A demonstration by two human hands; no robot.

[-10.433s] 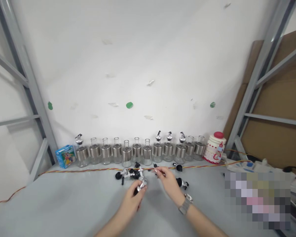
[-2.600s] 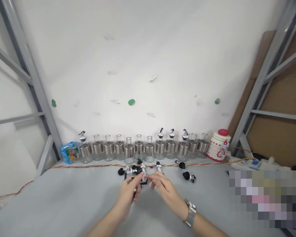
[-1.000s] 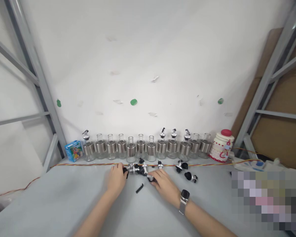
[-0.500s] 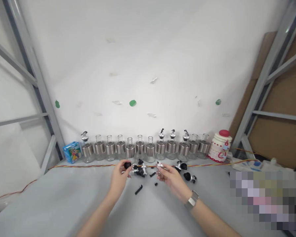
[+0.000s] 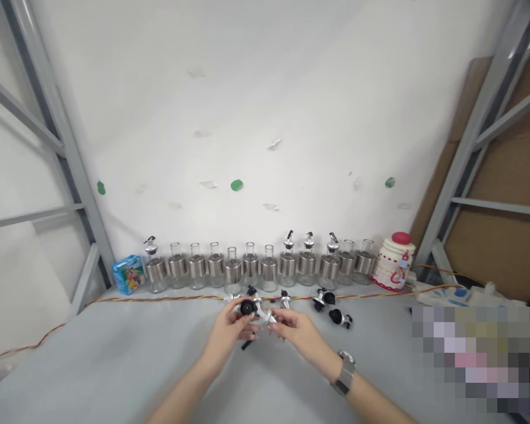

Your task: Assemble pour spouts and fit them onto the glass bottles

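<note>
The black stopper [image 5: 248,307] is sitting in the grip of the left hand [image 5: 230,325]; the right hand [image 5: 295,327] is pinching a silver spout [image 5: 267,317]; steadying both is probably helping.

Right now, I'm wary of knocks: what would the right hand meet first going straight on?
Leading with the silver piece it holds, the right hand would probably first meet the black stopper in the left hand; depth is unclear.
</note>
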